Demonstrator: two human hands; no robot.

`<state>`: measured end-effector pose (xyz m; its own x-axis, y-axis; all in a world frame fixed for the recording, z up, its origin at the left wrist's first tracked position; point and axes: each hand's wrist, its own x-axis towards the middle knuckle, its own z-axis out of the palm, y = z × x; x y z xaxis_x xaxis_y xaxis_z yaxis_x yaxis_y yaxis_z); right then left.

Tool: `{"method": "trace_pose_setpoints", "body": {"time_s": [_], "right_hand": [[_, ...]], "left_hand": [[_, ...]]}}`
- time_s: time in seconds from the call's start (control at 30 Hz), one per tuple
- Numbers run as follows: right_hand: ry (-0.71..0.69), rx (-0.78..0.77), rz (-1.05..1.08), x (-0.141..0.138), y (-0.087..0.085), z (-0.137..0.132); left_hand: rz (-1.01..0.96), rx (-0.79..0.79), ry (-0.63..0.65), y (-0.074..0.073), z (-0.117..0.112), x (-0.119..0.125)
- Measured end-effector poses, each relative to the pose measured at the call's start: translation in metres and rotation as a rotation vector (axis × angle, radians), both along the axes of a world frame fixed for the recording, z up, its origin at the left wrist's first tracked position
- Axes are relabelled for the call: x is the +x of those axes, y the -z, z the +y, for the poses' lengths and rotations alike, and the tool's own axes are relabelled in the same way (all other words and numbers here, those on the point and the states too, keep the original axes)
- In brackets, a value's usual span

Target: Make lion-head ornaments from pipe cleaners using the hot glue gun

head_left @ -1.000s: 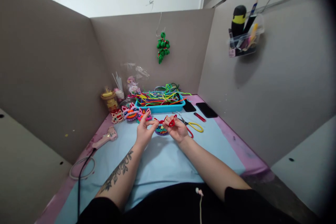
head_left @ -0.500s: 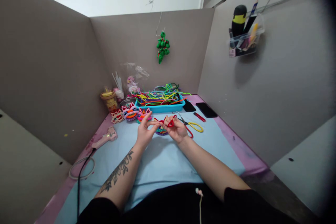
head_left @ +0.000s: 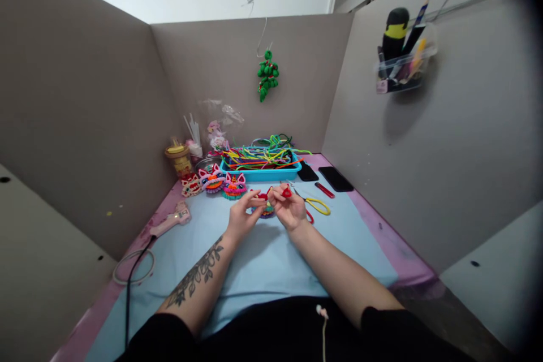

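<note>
Red, the pipe cleaner (head_left: 287, 193) lies crosswise between the hands, over the counter (head_left: 271, 260) before the blue tray (head_left: 259, 175); left hand (head_left: 242, 214) pinches one end; right hand (head_left: 292, 210) grips its loop.

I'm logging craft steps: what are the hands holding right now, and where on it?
A red pipe cleaner, bent into loops. The left hand pinches its left end with fingertips; the right hand pinches the looped right end.
</note>
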<state>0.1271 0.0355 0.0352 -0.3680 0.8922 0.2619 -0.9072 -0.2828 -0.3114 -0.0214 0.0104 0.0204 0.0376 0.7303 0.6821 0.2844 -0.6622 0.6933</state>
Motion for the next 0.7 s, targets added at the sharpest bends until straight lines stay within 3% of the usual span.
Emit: {"method": "trace_pose_setpoints", "body": {"time_s": [0.37, 0.7], "right_hand": [[0.105, 0.176, -0.211, 0.0014, 0.0053, 0.0018], [0.079, 0.181, -0.222, 0.0011, 0.0018, -0.0016]], "left_hand": [[-0.213, -0.080, -0.009, -0.0078, 0.0025, -0.0029], [-0.276, -0.131, 0.005, -0.0099, 0.0020, 0.0007]]}}
